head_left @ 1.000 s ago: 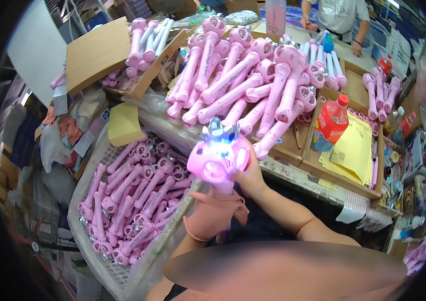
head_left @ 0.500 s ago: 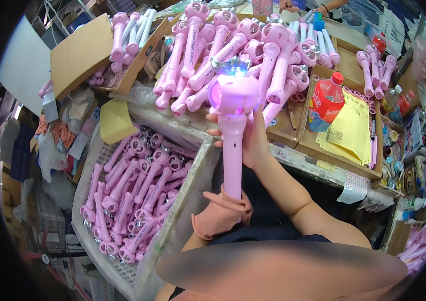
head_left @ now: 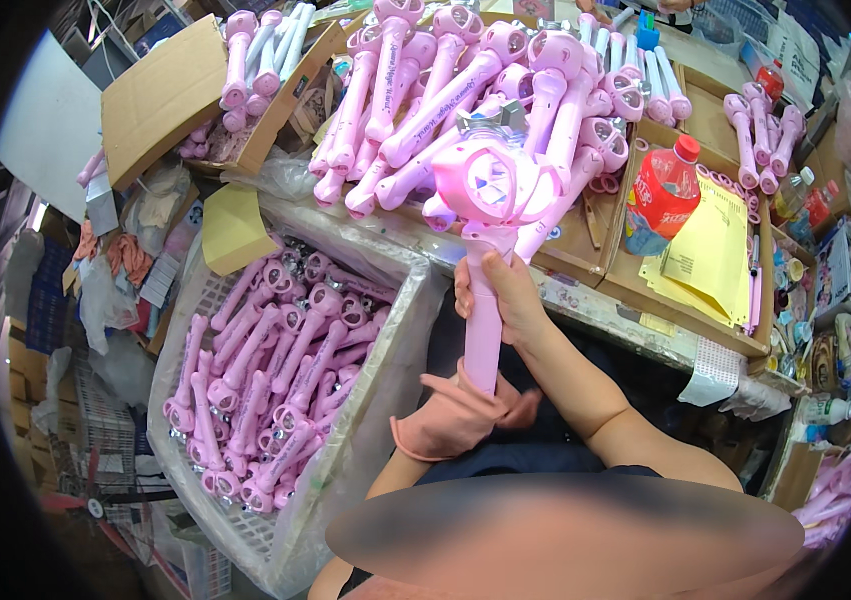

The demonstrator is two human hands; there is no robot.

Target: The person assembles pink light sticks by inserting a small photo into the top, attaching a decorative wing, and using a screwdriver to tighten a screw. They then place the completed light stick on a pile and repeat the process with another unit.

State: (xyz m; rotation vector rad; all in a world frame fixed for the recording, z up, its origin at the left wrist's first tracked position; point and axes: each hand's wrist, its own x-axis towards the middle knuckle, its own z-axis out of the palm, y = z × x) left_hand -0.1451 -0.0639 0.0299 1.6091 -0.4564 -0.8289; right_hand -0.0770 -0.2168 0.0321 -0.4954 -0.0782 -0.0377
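Observation:
In front of me a pink toy wand (head_left: 486, 330) stands nearly upright, its top tilted slightly right. It has a round head with a clear window and a silver crown piece on top. My left hand (head_left: 453, 415), in a salmon-coloured glove, closes around the handle's lower end. My right hand (head_left: 511, 300), bare, wraps the handle just below the head, thumb on the near side. Behind the wand a heap of similar pink wands (head_left: 385, 100) lies on the table. A plastic-lined crate (head_left: 415, 290) at the left holds many more.
A cardboard box (head_left: 165, 100) with wands and white handles stands at the far left. On the right, a red-labelled bottle (head_left: 662, 195) and yellow paper sheets (head_left: 707, 240) sit in a shallow carton. More pink wands (head_left: 745, 135) lie beyond. Another person's hand shows at the top edge.
The wand has turned, bringing its clear window toward me. Its blue and purple glow no longer shows. My right hand has shifted from behind the head to around the handle.

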